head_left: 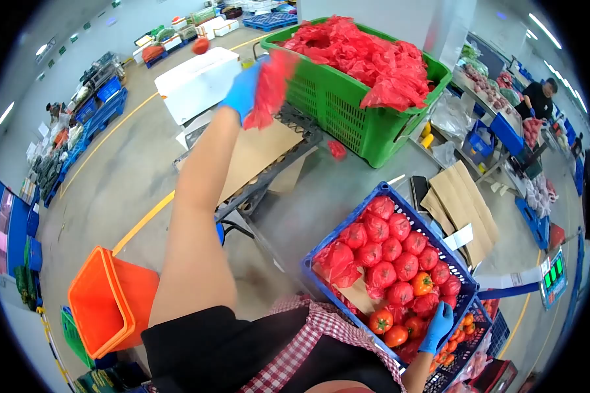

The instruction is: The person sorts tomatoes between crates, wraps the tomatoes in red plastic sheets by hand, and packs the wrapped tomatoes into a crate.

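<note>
My left hand (pixel 246 90), in a blue glove, is raised above a cardboard sheet (pixel 255 154), its fingers closed on a red plastic wrap (pixel 271 88) blurred by motion. A green crate (pixel 334 108) heaped with red plastic wraps (pixel 367 56) stands just right of it. My right hand (pixel 438 329), also gloved in blue, rests at the lower right inside a blue crate (pixel 321 245) of red-wrapped tomatoes (pixel 381 275). Its fingers are bent over the contents, and what they touch is hidden. Several bare tomatoes (pixel 396 336) lie near it.
Orange bins (pixel 108 301) stand at the lower left. A phone (pixel 420 190) and brown cardboard (pixel 462 209) lie behind the blue crate, with a scale display (pixel 554 280) at right. A white foam box (pixel 200 82) is beyond my left hand. Another person (pixel 537 101) works far right.
</note>
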`<state>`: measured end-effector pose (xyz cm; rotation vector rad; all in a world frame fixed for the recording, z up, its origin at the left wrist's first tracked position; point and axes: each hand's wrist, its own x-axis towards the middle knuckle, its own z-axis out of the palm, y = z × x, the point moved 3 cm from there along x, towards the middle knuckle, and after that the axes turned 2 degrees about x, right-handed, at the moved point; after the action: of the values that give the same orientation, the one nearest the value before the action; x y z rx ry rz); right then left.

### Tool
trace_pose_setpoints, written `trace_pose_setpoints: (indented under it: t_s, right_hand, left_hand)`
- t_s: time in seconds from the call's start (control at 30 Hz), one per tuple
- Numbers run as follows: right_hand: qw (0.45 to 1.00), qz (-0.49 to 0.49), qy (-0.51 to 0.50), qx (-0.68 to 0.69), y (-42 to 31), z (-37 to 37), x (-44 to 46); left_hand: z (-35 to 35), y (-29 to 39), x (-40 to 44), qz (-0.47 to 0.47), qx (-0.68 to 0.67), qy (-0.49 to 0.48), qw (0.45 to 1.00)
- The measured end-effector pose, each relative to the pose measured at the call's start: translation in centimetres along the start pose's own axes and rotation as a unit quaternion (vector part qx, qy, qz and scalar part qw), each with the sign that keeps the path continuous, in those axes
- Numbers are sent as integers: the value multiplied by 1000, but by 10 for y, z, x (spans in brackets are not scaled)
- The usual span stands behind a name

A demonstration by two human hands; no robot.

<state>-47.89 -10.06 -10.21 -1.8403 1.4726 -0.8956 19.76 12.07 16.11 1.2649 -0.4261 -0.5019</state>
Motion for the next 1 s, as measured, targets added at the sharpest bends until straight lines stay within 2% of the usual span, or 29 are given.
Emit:
trace_pose_setpoints:
  t_s: [0.03,0.1,0.13,0.17,0.2,0.23,0.3,0.33,0.37,0.4,0.43,0.47,0.5,0.53,0.57,0.6,0.63,0.7,0.77,0.83,0.87,0.93,0.97,1.0]
  right_hand:
    - [1000,-5,-3,-2,2,1,0]
    - [999,-29,-17,-14,-11,1,-2]
    - [998,-19,-41,-47,-19,0,-3]
    - [997,52,-45,-45,-24,-2,-9]
    - [998,22,-6,-50,-18,-1,-15]
    - [995,-63,-47,-59,-41,-7,-18]
    - [972,-118,-92,-179,-62,-18,-31]
    - [963,-145,-112,-200,-63,-22,-36]
    - [962,-129,-119,-208,-60,-23,-41]
    - [964,-91,-123,-219,-56,-26,-44]
    - [964,-55,-130,-226,-51,-28,-45]
    - [963,-20,-138,-231,-47,-31,-45]
    - [976,7,-109,-190,-41,-39,-43]
    - [985,36,-79,-148,-36,-48,-40]
    - [991,63,-49,-108,-31,-57,-36]
    - [997,60,49,-4,-26,-65,-30]
    - [991,98,72,51,-24,-72,-24]
    - [998,-18,43,-37,-39,-65,-11]
    - [967,-204,-64,-139,-70,-34,-4]
    - [969,-177,-123,-120,-40,18,-6]
    - [976,-147,-117,-112,-37,25,-6]
    - [986,-88,-103,-93,-33,33,-1]
    - [979,-143,-87,-117,-30,35,0]
    - [968,-196,-72,-141,-24,33,1]
  left_hand:
    - [16,-18,-9,-44,26,-4,999]
    - [56,-74,-22,24,135,-107,985]
    - [76,-101,-37,-19,128,-141,982]
    - [102,-121,-63,-71,119,-183,973]
    - [123,-148,-75,-92,112,-220,965]
    - [143,-169,-90,-59,203,-281,936]
    - [186,-213,-125,-92,211,-349,909]
    - [209,-238,-146,-9,213,-385,898]
    - [227,-259,-167,83,212,-405,885]
    - [248,-268,-192,144,285,-448,835]
    - [270,-276,-224,85,281,-499,815]
    - [287,-282,-249,144,402,-532,731]
    - [302,-287,-273,261,447,-550,655]
    - [313,-299,-288,281,492,-584,581]
    - [319,-309,-296,295,521,-588,543]
    - [325,-320,-303,308,548,-590,507]
    - [330,-328,-311,320,575,-587,471]
    - [332,-340,-323,337,613,-563,440]
    - [332,-350,-328,361,636,-552,401]
    - [319,-340,-317,365,552,-614,431]
    - [313,-332,-310,364,508,-639,448]
    - [297,-317,-307,312,472,-629,532]
    - [290,-309,-308,286,452,-624,570]
    - [292,-304,-313,256,460,-620,581]
